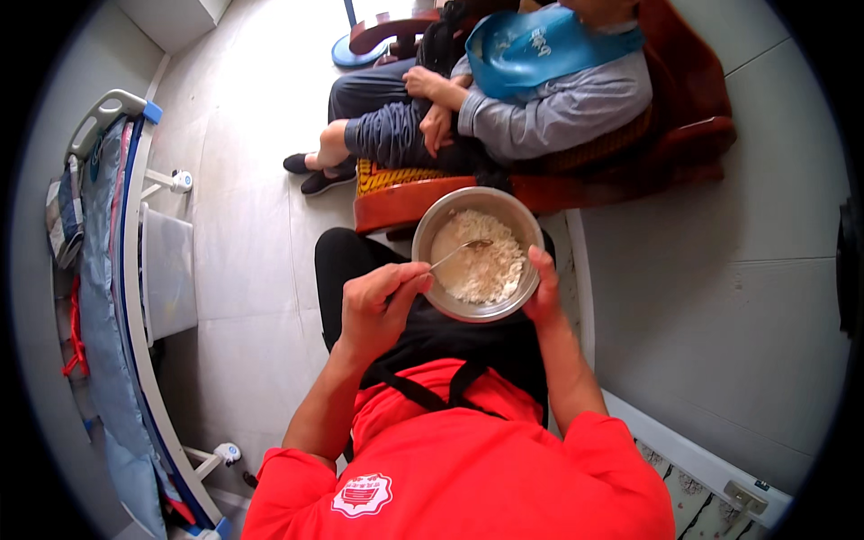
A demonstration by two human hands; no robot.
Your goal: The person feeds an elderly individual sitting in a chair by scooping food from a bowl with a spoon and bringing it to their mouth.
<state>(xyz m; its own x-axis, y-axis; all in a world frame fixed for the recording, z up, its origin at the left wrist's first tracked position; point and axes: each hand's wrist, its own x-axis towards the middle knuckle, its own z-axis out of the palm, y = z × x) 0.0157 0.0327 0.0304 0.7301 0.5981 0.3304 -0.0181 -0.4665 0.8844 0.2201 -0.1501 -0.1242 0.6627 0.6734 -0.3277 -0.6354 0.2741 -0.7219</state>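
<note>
My left hand [381,297] pinches the handle of a metal spoon [452,256], whose tip rests in the food. Wrapped around the right side of a round metal bowl [426,223], my right hand [543,287] holds it above my lap. Inside the bowl lies white rice [496,270], with pale, cloudy liquid on the left side. Some brownish bits show on the rice near the spoon.
Beyond the bowl, a seated person wearing a blue bib [520,57] occupies a wooden chair [405,202]. A wheeled bed [138,283] and a clear plastic bin [169,270] stand at the left. A wall [709,304] runs along the right.
</note>
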